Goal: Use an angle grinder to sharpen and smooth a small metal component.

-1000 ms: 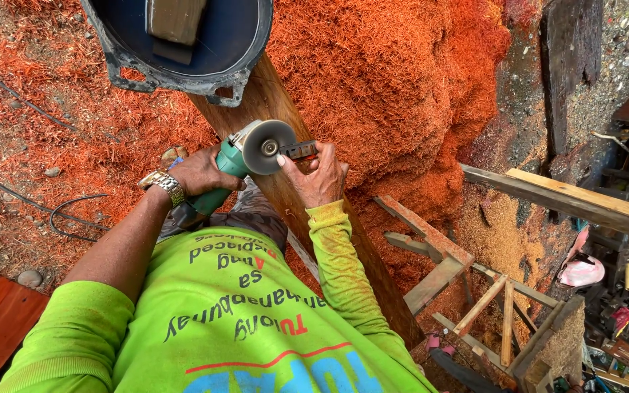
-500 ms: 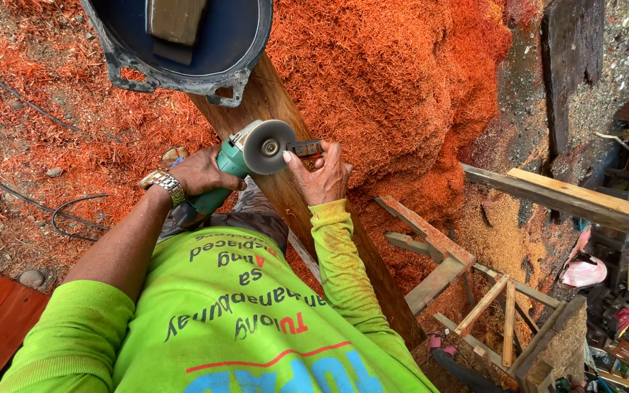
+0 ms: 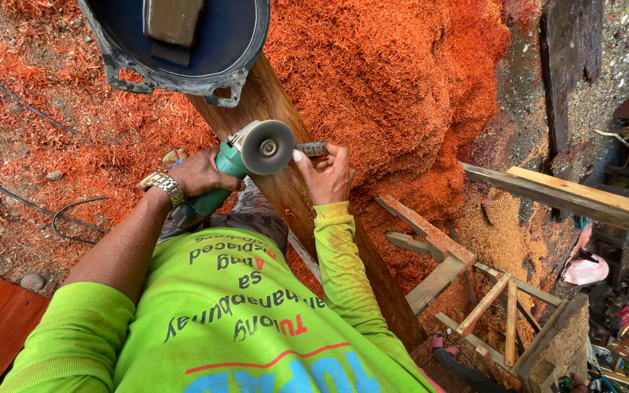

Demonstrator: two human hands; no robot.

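Over a long wooden plank that runs up the middle, the left hand, with a watch on its wrist, is wrapped tight around the green body of a grinder. Its round grey disc faces up, just above the plank's top edge. Just to the right, the right hand pinches a small dark tool against the disc's side, and a big heap of orange wood shavings lies past the plank's right edge.

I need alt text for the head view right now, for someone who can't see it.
Seen from above, a person in a lime shirt holds a green angle grinder over a long plank; left hand grips its body, right hand its side handle. Orange sawdust surrounds them.
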